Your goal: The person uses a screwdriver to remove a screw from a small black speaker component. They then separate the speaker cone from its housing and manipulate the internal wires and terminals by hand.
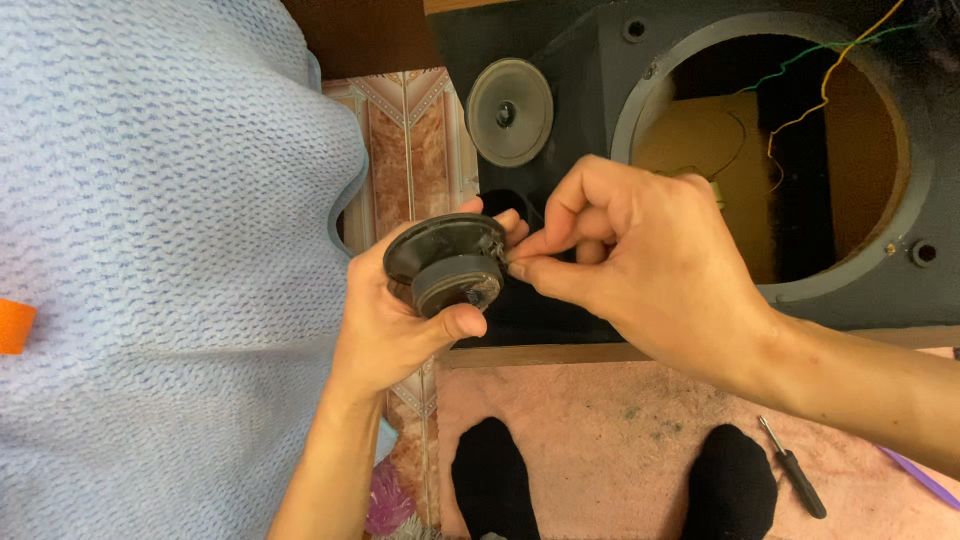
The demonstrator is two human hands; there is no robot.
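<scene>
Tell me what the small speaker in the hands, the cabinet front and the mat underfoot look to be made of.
Small speaker driver: matte black rim, probably plastic or painted metal, with a thick dark ring behind it, likely a magnet. The left hand holds it; the right hand pinches at its edge. Cabinet front: smooth matte black panel, apparently painted board or plastic. Mat: pink, fuzzy, evidently fabric pile.
</scene>
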